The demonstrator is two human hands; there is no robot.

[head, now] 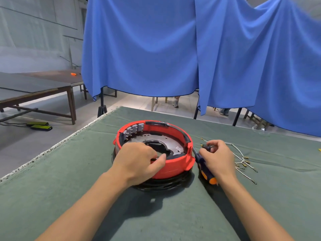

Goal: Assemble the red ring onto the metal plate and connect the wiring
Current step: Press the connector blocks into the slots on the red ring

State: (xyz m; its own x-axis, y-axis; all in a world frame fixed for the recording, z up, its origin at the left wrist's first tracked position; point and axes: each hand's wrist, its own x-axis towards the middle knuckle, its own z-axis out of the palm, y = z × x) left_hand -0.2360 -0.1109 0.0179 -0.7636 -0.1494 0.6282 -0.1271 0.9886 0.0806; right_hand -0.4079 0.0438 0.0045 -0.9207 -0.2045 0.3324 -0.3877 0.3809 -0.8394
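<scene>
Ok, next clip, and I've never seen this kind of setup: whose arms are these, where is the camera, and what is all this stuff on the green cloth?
There is no robot here. The single picture comes from a camera worn on a person's head, looking down at their own bare arms. On the green cloth stands a red ring seated around a dark metal plate, on top of a black base. The left hand rests on the ring's near rim, pinching something small I cannot identify. The right hand holds a screwdriver with a dark blue and orange handle. Loose white wires with metal terminals lie to the right, not yet connected.
</scene>
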